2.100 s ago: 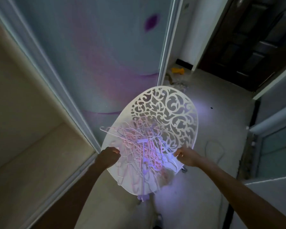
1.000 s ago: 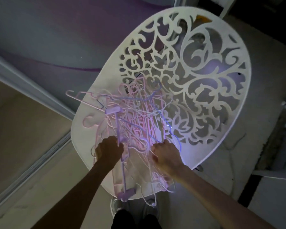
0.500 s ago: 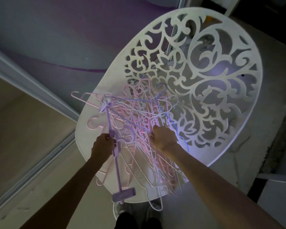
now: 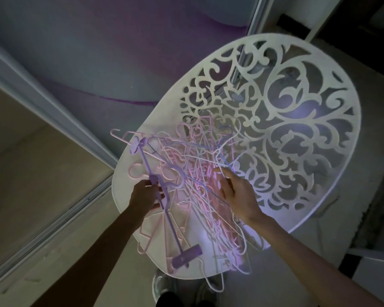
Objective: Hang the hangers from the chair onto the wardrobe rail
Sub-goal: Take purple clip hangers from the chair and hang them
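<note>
step: freeing one hanger | my left hand (image 4: 145, 196) fingers pinch the purple clip hanger (image 4: 164, 209), long axis toward me | right hand (image 4: 237, 193) fingers spread over the hanger pile (image 4: 200, 173) on the chair (image 4: 319, 151)

Tangled hangers (image 4: 200, 187) crowd the chair (image 4: 302, 120) seat; the wardrobe frame (image 4: 53, 111) stands close on its left.

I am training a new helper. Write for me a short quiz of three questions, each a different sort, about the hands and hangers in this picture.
1. True or false: the left hand grips the purple clip hanger.
2. The pile of hangers lies on: A) the floor B) the white chair C) a rail.
3. Fill in: the right hand's fingers are ____ over the pile.

Key: 1 true; 2 B; 3 straight.
</note>
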`<state>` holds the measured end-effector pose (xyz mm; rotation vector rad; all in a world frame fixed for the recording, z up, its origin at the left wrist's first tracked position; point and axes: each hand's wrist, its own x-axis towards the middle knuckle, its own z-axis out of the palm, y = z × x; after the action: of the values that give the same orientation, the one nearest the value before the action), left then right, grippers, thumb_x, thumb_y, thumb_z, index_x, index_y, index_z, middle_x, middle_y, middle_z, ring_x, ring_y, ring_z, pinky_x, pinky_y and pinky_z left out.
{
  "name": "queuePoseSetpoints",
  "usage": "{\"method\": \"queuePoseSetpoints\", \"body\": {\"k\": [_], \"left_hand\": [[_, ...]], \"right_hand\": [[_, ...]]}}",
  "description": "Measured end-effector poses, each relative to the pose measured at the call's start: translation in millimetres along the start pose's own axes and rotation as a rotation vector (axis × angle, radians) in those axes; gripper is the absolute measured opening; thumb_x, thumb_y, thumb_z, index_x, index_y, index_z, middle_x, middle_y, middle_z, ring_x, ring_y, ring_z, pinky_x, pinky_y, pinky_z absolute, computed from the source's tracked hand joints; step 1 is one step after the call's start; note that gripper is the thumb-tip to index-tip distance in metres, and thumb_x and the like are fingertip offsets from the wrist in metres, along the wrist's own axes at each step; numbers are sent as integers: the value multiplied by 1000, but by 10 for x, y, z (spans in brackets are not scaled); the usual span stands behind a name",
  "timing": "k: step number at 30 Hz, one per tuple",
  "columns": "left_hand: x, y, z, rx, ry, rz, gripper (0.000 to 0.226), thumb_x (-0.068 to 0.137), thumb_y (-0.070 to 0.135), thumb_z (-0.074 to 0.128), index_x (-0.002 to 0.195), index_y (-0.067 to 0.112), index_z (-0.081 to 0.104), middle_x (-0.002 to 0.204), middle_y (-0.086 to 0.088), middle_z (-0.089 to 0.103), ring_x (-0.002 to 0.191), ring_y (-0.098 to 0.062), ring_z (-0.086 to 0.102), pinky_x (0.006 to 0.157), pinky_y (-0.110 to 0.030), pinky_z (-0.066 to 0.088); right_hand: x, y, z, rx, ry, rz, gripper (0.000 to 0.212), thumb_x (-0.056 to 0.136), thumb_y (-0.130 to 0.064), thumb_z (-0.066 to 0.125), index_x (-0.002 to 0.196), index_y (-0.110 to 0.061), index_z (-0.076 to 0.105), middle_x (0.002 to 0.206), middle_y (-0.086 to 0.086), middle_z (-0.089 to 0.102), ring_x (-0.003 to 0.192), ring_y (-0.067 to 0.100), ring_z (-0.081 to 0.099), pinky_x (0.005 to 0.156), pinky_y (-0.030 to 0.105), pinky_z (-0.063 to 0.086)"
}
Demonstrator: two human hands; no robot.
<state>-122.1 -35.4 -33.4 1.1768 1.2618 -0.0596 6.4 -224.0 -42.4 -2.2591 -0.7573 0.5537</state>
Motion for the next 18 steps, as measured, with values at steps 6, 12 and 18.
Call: {"method": "queuePoseSetpoints", "body": {"k": [6,12,18], "left_hand": [[-263,162,121,-166,-191,55,24,94,1,44,78,10,59,66,0,70,56,-13,69,69,-29,54],[-353,291,249,-275,-332,138,27,98,13,35,78,8,52,61,-3,61,59,-19,56,56,-23,48],[-358,244,193,-347,-423,212,16,93,15,48,88,2,55,62,-8,63,55,-14,64,56,-19,54]], "right_hand": [[-163,-491,-143,435,-166,66,23,100,-7,38,109,-18,56,48,4,40,36,3,34,46,13,31],[-259,-650,-44,410,-319,46,24,97,-21,48,120,-24,55,39,-8,44,43,8,37,53,23,35],[-380,-735,-337,411,-429,18,22,98,-29,44,100,-42,61,51,-5,50,47,15,38,52,27,35]]}}
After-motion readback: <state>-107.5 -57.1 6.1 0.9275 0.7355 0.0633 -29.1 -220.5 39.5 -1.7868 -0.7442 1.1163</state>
